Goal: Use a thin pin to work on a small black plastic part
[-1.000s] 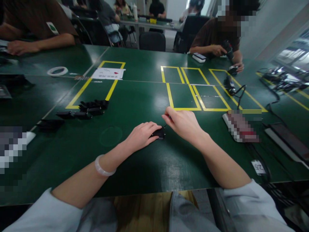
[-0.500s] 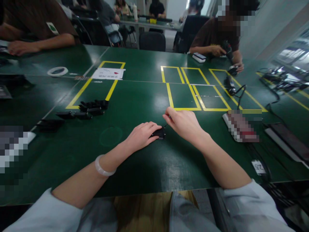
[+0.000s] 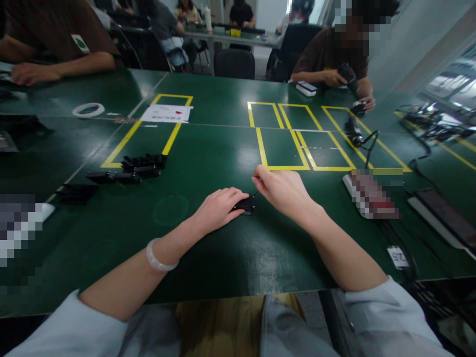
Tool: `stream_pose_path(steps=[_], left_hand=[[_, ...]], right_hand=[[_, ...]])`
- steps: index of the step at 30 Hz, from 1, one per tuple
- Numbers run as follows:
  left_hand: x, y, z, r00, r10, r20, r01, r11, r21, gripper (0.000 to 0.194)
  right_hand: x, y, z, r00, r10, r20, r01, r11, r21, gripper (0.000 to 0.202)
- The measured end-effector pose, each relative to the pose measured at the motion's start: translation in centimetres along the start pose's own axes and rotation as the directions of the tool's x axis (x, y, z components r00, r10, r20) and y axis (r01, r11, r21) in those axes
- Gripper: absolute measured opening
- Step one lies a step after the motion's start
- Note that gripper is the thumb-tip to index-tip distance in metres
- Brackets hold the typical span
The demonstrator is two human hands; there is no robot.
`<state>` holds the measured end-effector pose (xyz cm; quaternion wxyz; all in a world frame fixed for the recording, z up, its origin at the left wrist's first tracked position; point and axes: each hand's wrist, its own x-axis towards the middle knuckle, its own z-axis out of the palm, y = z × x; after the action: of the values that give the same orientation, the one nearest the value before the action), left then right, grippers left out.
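My left hand [image 3: 219,208] is closed on a small black box-shaped part [image 3: 245,205], fingers on its far side and thumb on its near side. The part lies on the green table, and the fingers cover its left end. Just to the right, my right hand [image 3: 284,191] is closed in a pinch on a thin dark rod [image 3: 255,193]. The rod slants down to the part's far right corner. Most of the rod is hidden in the fingers, so its kind cannot be made out.
Several black parts [image 3: 143,166] lie to the left on the green table [image 3: 223,263]. A tape roll [image 3: 88,110] and a paper sheet [image 3: 167,113] lie further back. A phone-like device [image 3: 374,196] and cables are at the right. Across the table, a co-worker's hand holds a power driver [image 3: 347,77].
My right hand has shifted very slightly to the right. My left hand and the black part stay in place.
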<state>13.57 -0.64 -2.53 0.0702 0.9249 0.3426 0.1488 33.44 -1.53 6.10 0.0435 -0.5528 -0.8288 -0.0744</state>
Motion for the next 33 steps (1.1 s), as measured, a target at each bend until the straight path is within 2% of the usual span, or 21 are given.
stream_pose_path(steps=[8, 12, 19, 22, 27, 33], left_hand=[[0.02, -0.02, 0.07, 1.000, -0.005, -0.018, 0.004, 1.000, -0.020, 0.031], [0.05, 0.01, 0.09, 1.000, -0.011, -0.002, 0.011, 1.000, -0.010, 0.033], [0.04, 0.00, 0.03, 1.000, -0.012, 0.002, 0.012, 1.000, -0.008, 0.032], [0.02, -0.07, 0.15, 1.000, -0.007, -0.005, 0.007, 1.000, -0.010, 0.031], [-0.01, -0.12, 0.23, 1.000, -0.005, -0.012, 0.005, 1.000, -0.009, 0.033], [0.01, -0.03, 0.07, 1.000, 0.001, -0.018, -0.001, 1.000, -0.015, 0.032]], right_hand=[[-0.18, -0.07, -0.06, 0.998, -0.068, -0.009, 0.068, 0.998, 0.012, 0.027], [-0.12, -0.02, 0.05, 0.998, -0.055, -0.017, 0.055, 0.998, -0.009, 0.034], [-0.12, -0.18, 0.14, 0.998, -0.060, -0.037, 0.061, 0.998, 0.016, 0.031], [-0.15, -0.17, 0.04, 0.998, -0.065, -0.018, 0.066, 0.997, 0.030, 0.029], [-0.08, -0.11, 0.01, 0.999, -0.053, 0.008, 0.053, 0.999, -0.002, 0.036], [-0.14, -0.24, -0.12, 0.997, -0.076, -0.002, 0.076, 0.997, 0.029, 0.028]])
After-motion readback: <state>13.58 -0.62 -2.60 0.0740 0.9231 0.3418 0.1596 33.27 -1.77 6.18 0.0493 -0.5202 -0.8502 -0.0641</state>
